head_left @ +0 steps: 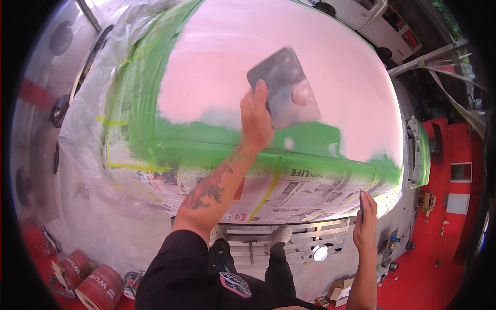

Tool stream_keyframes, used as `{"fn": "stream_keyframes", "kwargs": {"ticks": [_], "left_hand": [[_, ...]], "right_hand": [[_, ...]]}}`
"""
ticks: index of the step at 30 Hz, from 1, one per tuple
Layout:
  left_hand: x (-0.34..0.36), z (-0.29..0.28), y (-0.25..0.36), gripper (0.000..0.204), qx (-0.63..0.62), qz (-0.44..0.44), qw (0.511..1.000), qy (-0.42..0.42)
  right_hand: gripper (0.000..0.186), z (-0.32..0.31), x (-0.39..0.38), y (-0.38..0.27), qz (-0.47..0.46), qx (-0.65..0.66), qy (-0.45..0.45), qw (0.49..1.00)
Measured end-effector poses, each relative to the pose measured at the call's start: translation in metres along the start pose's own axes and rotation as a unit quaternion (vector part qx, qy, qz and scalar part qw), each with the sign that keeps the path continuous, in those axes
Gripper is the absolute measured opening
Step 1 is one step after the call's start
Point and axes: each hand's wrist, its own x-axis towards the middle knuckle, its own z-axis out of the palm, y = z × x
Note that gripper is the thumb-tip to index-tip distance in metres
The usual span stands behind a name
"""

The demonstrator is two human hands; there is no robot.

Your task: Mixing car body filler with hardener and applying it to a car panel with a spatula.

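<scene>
My left hand grips a wide, flat grey metal plate with smudges on it, held over a large panel of pale pink with green borders and patches. At the lower right, my right hand holds a thin dark object, mostly hidden by the fingers, beside the panel's edge. Newspaper masking with yellow tape covers the side nearest me; clear plastic sheeting drapes the left.
My feet stand on a slatted platform. A white vehicle is beyond the panel, metal poles at right. Red drums lie lower left; boxes and tools are lower right on the floor.
</scene>
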Motion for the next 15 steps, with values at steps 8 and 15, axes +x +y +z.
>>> {"fn": "stream_keyframes", "kwargs": {"ticks": [8, 15], "left_hand": [[0.173, -0.051, -0.053, 0.048, 0.037, 0.107, 0.993, 0.023], [0.169, -0.055, -0.036, 0.047, 0.099, 0.106, 0.989, 0.039]], "right_hand": [[0.068, 0.01, 0.152, -0.028, -0.17, -0.173, 0.112, 0.964], [0.061, 0.064, 0.336, -0.125, -0.349, -0.145, 0.182, 0.908]]}}
